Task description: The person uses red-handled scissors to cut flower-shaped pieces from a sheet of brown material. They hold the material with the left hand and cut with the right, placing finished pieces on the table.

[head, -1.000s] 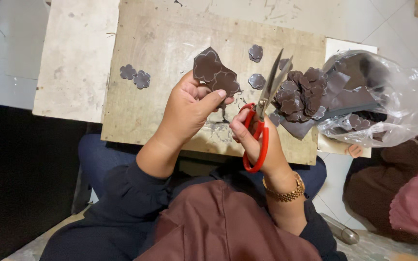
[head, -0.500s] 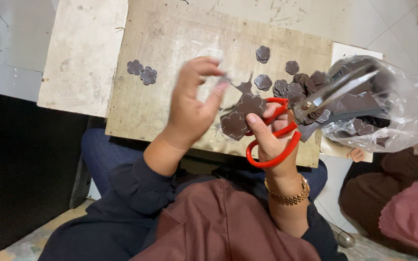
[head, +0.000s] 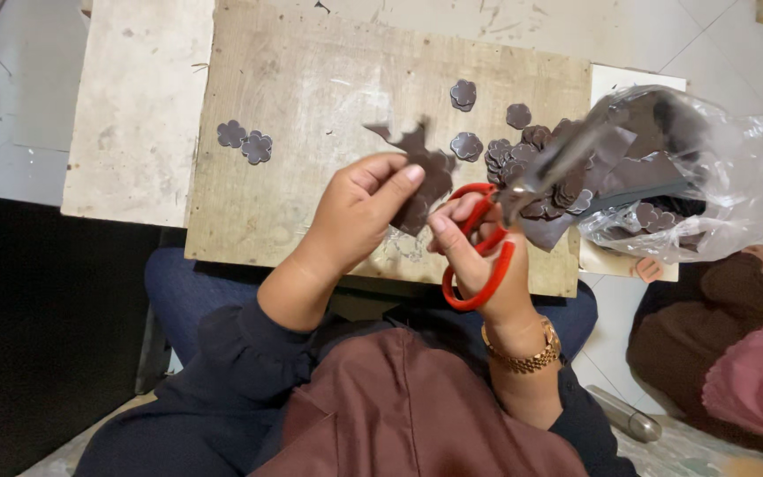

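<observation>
Now | left hand [head: 359,212] grip pinches dark sheet [head: 424,177] | right hand [head: 479,256] grips red scissors [head: 487,238]

Crumpled clear plastic bag [head: 708,168] of dark pieces lies right.

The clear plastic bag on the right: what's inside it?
Through the clear plastic bag show dark brown sheet pieces and some small cut flower shapes near its mouth. Glare and folds hide the bag's far side, so the rest cannot be seen.
</observation>
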A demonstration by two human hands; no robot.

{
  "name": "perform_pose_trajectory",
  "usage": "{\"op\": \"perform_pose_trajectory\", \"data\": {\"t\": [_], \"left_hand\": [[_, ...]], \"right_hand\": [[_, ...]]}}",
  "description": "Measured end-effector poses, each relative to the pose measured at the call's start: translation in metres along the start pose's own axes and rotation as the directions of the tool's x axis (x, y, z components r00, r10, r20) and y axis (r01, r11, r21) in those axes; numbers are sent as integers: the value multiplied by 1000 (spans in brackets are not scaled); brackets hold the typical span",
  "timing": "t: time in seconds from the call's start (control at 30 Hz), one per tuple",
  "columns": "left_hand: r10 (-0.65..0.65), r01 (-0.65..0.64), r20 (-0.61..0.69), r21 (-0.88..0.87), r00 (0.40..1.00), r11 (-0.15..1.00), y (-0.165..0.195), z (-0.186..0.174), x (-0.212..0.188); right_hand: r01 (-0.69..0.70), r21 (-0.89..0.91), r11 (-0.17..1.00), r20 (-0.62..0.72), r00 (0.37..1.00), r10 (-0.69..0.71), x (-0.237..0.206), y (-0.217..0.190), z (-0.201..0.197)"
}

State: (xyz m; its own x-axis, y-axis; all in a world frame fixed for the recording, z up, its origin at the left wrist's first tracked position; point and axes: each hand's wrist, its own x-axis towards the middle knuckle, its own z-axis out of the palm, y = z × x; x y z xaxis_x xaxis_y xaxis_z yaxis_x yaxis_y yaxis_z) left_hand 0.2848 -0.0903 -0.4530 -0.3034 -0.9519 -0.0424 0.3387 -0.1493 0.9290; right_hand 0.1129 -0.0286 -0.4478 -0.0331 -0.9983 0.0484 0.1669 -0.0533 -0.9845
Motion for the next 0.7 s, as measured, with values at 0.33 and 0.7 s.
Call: {"op": "perform_pose_trajectory", "data": {"t": [0.33, 0.7], "left_hand": [[128, -141, -85, -169, 988, 975, 12, -20, -2], [179, -182, -73, -47, 981, 982, 18, -17, -3]], "right_hand": [[-21, -288, 957, 206, 975, 84, -1, 16, 16], [69, -363, 929, 375, 924, 78, 0, 15, 16]]}}
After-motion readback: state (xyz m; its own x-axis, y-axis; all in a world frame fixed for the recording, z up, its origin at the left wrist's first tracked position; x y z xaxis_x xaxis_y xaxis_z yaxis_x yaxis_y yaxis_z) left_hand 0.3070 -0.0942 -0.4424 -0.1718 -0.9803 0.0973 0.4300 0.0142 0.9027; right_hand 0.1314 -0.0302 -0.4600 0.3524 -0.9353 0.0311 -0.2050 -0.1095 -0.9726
